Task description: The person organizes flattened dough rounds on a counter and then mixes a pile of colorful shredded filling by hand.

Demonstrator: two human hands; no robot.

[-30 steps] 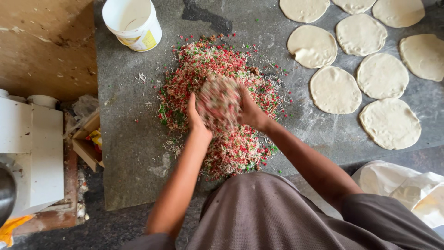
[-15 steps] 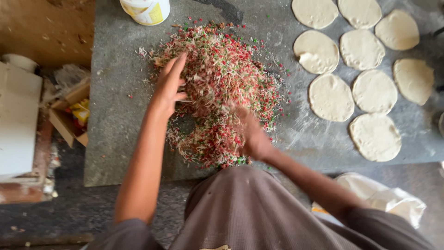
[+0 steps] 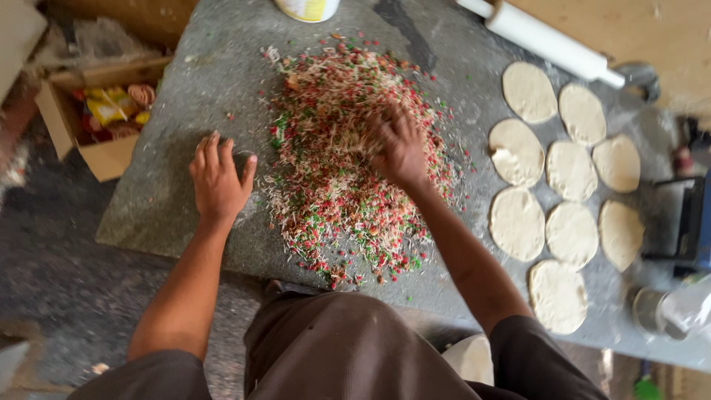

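A right hand point(image 3: 398, 148), fingers dug into a loose, crumbly red-green shredded mix point(image 3: 348, 155) best scooped from beneath, while the left hand point(image 3: 218, 178) rests open, empty, on the stone desk point(image 3: 163, 207).

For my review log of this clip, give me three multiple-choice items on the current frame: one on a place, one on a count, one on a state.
1. Where do the flat dough rounds lie relative to the shredded mix?
A. on the right-hand side
B. on the left-hand side
C. on top of it

2. How many dough rounds show?
A. four
B. nine
C. fifteen

3. How is the left hand?
A. clenched around a roller
B. flat and open on the stone slab
C. buried in the mix

Answers: 1 A, they sit past the right hand; 2 B, nine discs count out; 3 B, fingers spread on bare stone beside the pile.
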